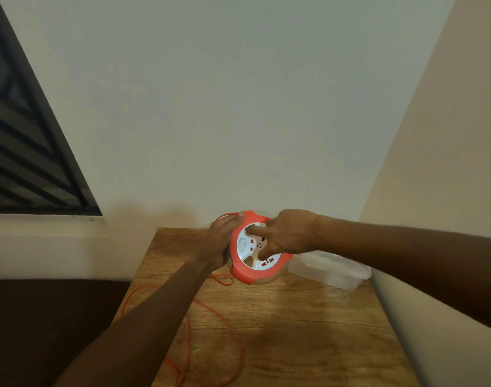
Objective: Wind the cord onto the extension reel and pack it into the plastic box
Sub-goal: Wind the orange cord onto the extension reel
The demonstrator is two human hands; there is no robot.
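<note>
Glossy orange-and-white plastic reel, translucent plastic box — matt, grained wood table

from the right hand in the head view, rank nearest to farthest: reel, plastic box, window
1. Reel: touched by the right hand, whose fingers lie on its white face.
2. Plastic box: on the table just below and right of the hand.
3. Window: far off on the left wall.

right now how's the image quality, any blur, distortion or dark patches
Head view: wide-angle stretch bends the forearms and walls near the edges; the extension reel and both hands, left hand and right hand, look slightly soft; warm dim light, with the area left of the table in deep shadow; no strong glare.
</note>
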